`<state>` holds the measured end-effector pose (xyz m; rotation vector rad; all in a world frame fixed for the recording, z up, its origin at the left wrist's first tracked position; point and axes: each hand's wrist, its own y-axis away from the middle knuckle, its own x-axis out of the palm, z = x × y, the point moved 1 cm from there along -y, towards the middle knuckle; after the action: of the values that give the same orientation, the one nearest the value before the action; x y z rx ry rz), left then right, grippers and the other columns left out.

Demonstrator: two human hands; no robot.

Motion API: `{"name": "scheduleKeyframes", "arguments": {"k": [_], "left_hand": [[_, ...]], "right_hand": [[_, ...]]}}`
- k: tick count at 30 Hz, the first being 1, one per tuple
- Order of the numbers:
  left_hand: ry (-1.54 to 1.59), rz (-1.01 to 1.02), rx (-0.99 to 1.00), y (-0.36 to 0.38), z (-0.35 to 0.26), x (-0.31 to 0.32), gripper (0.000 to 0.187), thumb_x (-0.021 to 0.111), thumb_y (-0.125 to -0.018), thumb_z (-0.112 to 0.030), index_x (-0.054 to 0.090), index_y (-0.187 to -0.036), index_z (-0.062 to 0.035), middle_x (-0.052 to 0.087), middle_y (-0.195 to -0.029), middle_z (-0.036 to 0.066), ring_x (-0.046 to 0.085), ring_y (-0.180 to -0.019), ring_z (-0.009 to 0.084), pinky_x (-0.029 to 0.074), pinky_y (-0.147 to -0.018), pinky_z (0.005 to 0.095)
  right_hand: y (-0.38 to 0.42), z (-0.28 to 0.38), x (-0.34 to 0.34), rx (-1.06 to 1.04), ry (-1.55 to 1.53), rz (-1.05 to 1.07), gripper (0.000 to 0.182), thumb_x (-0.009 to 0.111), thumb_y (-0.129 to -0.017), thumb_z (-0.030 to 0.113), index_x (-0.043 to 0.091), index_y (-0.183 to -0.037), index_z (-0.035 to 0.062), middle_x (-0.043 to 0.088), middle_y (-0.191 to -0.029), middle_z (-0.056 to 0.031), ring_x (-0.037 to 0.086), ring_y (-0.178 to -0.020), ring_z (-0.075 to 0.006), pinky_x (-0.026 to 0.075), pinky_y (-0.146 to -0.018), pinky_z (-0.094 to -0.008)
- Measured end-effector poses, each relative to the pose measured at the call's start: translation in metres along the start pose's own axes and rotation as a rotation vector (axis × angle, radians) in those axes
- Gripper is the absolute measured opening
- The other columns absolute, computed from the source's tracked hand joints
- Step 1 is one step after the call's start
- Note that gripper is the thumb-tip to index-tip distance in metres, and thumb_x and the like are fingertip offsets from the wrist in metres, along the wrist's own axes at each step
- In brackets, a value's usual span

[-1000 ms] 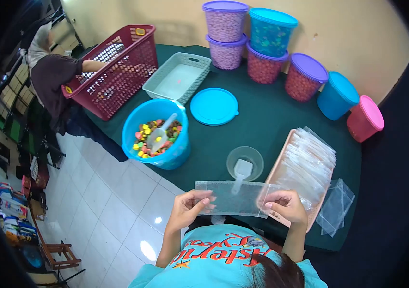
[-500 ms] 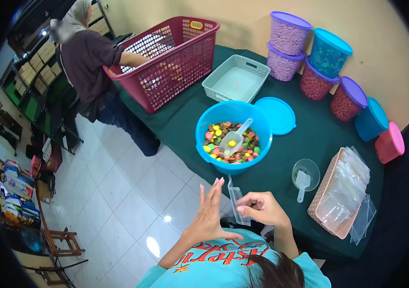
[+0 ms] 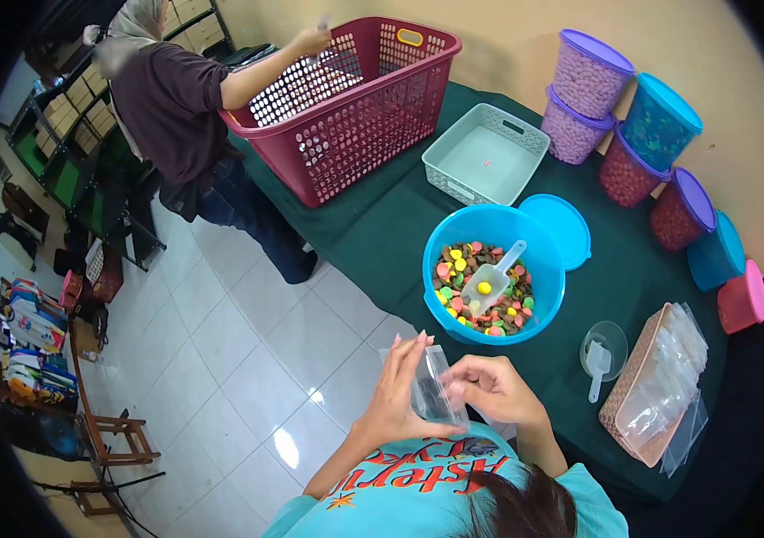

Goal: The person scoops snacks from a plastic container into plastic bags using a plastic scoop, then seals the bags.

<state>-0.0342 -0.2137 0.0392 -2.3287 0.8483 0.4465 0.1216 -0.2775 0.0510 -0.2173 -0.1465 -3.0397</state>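
My left hand [image 3: 397, 391] curls around one side of a clear plastic bag [image 3: 429, 381], with fingers at its top and the thumb low down. On the bag's other side, my right hand [image 3: 497, 391] pinches its edge with bent fingers. The bag stands upright in front of my shirt, its sides spread apart, and nothing shows inside it. Just beyond my hands is a blue tub [image 3: 436, 309] of colourful round candies [image 3: 518, 291]. A clear scoop [image 3: 486, 285] lies on those candies with a yellow piece in it.
A pink basket [image 3: 612, 414] holds plastic bags, beside a clear cup [image 3: 615, 337] with a small scoop [image 3: 596, 366]. Behind are a blue lid [image 3: 561, 231], a pale green basket [image 3: 443, 170], a maroon basket [image 3: 301, 170] and lidded tubs [image 3: 590, 72]. Another person [image 3: 166, 117] stands left.
My left hand has closed in on the bag, which has spread wider. The other person's arm has risen out of the maroon basket. My view has shifted slightly left.
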Motion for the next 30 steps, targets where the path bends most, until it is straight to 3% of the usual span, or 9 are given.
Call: {"name": "scheduleKeyframes", "arguments": {"k": [6,10,14,16,21,24,26,28,30], "left_hand": [[0.041,-0.093,0.007,-0.034,0.013,-0.018,0.111,0.083,-0.039,-0.039,0.028,-0.127,0.0025,0.041,-0.116,0.019,0.04,-0.109,0.0313,0.036,-0.089,0.0411],[0.064,-0.147,0.018,-0.053,0.023,-0.016,0.106,0.082,-0.039,-0.038,0.033,-0.125,0.0023,0.044,-0.113,0.018,0.042,-0.108,0.0307,0.038,-0.086,0.0411],[0.004,-0.118,0.032,-0.072,0.027,-0.013,0.098,0.081,-0.041,-0.038,0.04,-0.12,0.0012,0.046,-0.108,0.015,0.044,-0.102,0.0287,0.036,-0.084,0.0403],[-0.052,-0.074,0.029,-0.082,0.023,-0.011,0.095,0.081,-0.041,-0.038,0.041,-0.119,0.0006,0.047,-0.107,0.014,0.045,-0.1,0.0281,0.035,-0.083,0.0401],[-0.127,0.09,0.197,-0.11,0.027,-0.002,0.097,0.08,-0.042,-0.04,0.039,-0.121,-0.0012,0.045,-0.109,0.014,0.043,-0.102,0.0288,0.032,-0.085,0.04],[0.022,0.091,0.19,-0.128,0.034,-0.004,0.105,0.08,-0.041,-0.043,0.033,-0.125,-0.0013,0.041,-0.115,0.016,0.041,-0.107,0.029,0.032,-0.087,0.0402],[0.081,0.057,0.196,-0.138,0.05,-0.012,0.107,0.079,-0.044,-0.046,0.028,-0.127,-0.001,0.036,-0.12,0.017,0.037,-0.111,0.0292,0.032,-0.089,0.0417],[0.242,-0.18,-0.016,-0.145,0.076,-0.02,0.09,0.072,-0.06,-0.043,0.031,-0.126,0.0019,0.034,-0.125,0.016,0.039,-0.112,0.0249,0.033,-0.09,0.0398],[0.468,-0.07,-0.212,-0.153,0.088,-0.023,0.073,0.066,-0.069,-0.035,0.035,-0.123,0.0022,0.04,-0.119,0.015,0.043,-0.107,0.0224,0.036,-0.088,0.0363]], "right_hand": [[-0.038,0.022,-0.013,-0.023,-0.123,0.007,0.024,0.054,-0.083,0.017,0.055,-0.093,-0.0041,0.056,-0.077,-0.0047,0.053,-0.068,-0.0071,0.046,-0.058,-0.0213],[-0.054,0.028,-0.028,-0.085,0.053,-0.015,0.025,0.058,-0.079,0.015,0.055,-0.095,-0.0032,0.057,-0.078,-0.0057,0.055,-0.069,-0.009,0.047,-0.057,-0.0223],[-0.056,0.05,-0.037,-0.245,0.258,-0.344,0.019,0.063,-0.072,0.006,0.057,-0.088,-0.0008,0.058,-0.077,-0.0078,0.057,-0.069,-0.0126,0.047,-0.057,-0.025],[-0.046,0.064,-0.045,-0.458,0.63,-0.397,0.017,0.065,-0.067,0.003,0.058,-0.082,0.0007,0.058,-0.075,-0.0084,0.057,-0.07,-0.0163,0.045,-0.056,-0.0276],[-0.045,0.066,-0.041,-0.298,0.817,-0.206,0.012,0.061,-0.072,0.014,0.059,-0.082,0.0059,0.06,-0.076,-0.0035,0.056,-0.078,-0.0184,0.033,-0.078,-0.0329],[-0.047,0.064,-0.05,-0.353,0.759,-0.351,0.009,0.059,-0.073,0.011,0.06,-0.081,0.0069,0.062,-0.083,-0.0031,0.057,-0.08,-0.0155,0.032,-0.08,-0.0334],[-0.044,0.065,-0.059,-0.323,0.716,-0.429,0.008,0.059,-0.073,0.011,0.06,-0.079,0.0063,0.063,-0.089,-0.0047,0.058,-0.078,-0.0157,0.032,-0.081,-0.0336],[-0.039,0.066,-0.068,-0.32,0.587,-0.669,0.008,0.055,-0.074,0.009,0.061,-0.075,0.004,0.064,-0.089,-0.0091,0.06,-0.078,-0.0156,0.03,-0.085,-0.0341],[-0.037,0.067,-0.072,-0.326,0.508,-0.777,0.01,0.055,-0.074,0.01,0.059,-0.074,0.0015,0.063,-0.089,-0.0149,0.06,-0.079,-0.0182,0.03,-0.087,-0.0349]]}}
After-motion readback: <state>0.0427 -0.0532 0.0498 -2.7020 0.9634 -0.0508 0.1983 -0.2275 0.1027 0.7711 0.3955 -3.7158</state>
